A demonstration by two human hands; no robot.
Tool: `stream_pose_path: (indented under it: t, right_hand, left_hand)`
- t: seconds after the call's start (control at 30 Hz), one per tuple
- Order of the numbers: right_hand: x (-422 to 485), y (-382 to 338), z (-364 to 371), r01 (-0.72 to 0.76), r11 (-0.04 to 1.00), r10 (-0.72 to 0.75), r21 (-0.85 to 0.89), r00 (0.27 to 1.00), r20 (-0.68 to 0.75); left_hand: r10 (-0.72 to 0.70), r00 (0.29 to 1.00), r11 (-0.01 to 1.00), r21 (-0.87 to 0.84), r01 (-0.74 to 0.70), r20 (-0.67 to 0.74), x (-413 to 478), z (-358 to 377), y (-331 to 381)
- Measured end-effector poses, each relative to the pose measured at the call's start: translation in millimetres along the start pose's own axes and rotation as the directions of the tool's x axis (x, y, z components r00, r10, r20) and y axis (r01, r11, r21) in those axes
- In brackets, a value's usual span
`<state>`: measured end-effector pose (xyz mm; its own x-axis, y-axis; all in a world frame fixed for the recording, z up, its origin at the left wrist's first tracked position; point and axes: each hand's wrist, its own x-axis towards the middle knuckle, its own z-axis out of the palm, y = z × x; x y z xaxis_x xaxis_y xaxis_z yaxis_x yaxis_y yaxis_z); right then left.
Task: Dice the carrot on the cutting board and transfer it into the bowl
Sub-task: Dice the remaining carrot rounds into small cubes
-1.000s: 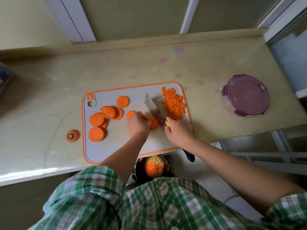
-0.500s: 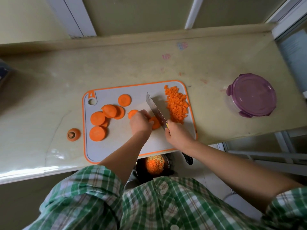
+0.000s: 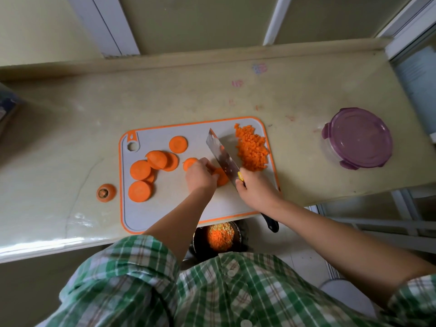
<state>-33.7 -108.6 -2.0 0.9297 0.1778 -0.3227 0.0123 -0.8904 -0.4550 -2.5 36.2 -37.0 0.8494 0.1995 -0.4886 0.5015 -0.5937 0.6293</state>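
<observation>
Dicing partly done: rounds left to cut, pile not yet moved.
Left hand (image 3: 200, 175), fingers curled, pins one carrot slice (image 3: 222, 177) near the middle of the cutting board (image 3: 165, 208). Right hand (image 3: 256, 188) grips the handle of the cleaver (image 3: 221, 156), whose blade is just beside that slice. The diced pile (image 3: 252, 149) sits at the board's far right corner, and several uncut rounds (image 3: 140, 169) lie toward its left edge. The bowl (image 3: 194, 240), below the counter's near edge, already holds dice — judged roughly halfway.
</observation>
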Motion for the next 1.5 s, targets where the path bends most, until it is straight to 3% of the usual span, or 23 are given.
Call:
stream_pose_path:
  t: [0.37, 1.07, 1.33, 1.5]
  right_hand:
    - [-3, -5, 6, -0.088, 0.996, 0.088, 0.003, 0.993, 0.080]
    - [-3, -2, 7, -0.038, 0.998, 0.041, 0.050, 0.998, -0.044]
    - [-4, -10, 3, -0.027, 0.999, 0.027, -0.022, 0.999, 0.016]
    - [-6, -14, 8, -0.076, 0.997, 0.075, 0.019, 0.996, 0.043]
  left_hand:
    - [-0.008, 1.000, 0.999, -0.037, 0.008, 0.008, 1, 1, -1]
    - [-0.021, 1.000, 0.998, -0.059, 0.020, -0.016, -7, -3, -3]
    - [-0.021, 0.998, 0.999, -0.030, 0.019, -0.056, -12, -4, -2]
    - [-0.068, 0.997, 0.995, -0.076, 0.065, -0.033, -8, 0, 0]
